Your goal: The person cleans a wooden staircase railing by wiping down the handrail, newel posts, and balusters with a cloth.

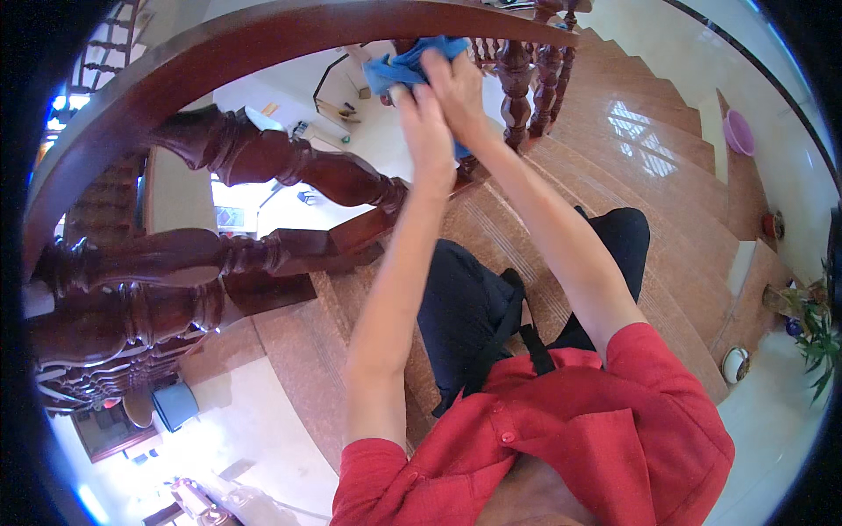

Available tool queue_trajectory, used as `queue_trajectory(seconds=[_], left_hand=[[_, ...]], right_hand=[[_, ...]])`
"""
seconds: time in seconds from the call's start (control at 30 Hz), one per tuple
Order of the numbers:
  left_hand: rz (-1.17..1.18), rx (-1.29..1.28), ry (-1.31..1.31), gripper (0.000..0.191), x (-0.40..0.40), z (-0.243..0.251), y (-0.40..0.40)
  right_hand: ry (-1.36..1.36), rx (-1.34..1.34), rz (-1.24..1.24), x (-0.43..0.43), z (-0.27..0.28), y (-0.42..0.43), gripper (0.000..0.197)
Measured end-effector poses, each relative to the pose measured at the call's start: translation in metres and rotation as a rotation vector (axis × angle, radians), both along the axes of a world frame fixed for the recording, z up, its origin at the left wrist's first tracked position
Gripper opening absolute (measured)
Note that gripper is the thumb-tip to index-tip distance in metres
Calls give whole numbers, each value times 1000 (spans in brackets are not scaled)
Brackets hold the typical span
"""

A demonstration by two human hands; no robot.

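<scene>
A blue cloth (404,69) is bunched around the upper part of a baluster, just under the curved dark wooden handrail (283,33). My left hand (421,121) grips its lower side near the baluster. My right hand (459,89), blurred, presses on the same cloth from the right, close beside the left. Most of that baluster is hidden behind the cloth and my hands. To the left, a turned, glossy wooden baluster (296,161) slants from the rail down to the stair edge.
Brown stone steps (651,131) climb at the right. Along the wall stand a pink basin (739,132), a small red pot (772,225), a white bowl-like pot (735,365) and a leafy plant (816,335). A blue-grey bin (175,406) stands on the floor below left.
</scene>
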State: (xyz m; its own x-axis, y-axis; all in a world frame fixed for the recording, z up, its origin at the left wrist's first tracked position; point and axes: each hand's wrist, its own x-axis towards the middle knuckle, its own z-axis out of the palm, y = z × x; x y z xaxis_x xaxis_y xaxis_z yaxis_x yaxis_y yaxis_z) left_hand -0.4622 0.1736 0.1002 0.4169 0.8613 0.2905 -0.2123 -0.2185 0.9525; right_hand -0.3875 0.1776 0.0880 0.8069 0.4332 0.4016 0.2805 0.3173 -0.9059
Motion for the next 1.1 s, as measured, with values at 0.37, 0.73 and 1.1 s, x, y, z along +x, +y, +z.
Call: queue_trajectory(seconds=[0.37,0.73,1.1], left_hand=[[-21,225,328,22,-27,14,-2],[327,553,297,45,-22,36,36],[25,417,191,65,15,34,39]], right_hand=[[982,284,707,-17,6,-27,29],[-218,-50,281,35,-45,14,29],[705,383,747,50,-148,22,29]])
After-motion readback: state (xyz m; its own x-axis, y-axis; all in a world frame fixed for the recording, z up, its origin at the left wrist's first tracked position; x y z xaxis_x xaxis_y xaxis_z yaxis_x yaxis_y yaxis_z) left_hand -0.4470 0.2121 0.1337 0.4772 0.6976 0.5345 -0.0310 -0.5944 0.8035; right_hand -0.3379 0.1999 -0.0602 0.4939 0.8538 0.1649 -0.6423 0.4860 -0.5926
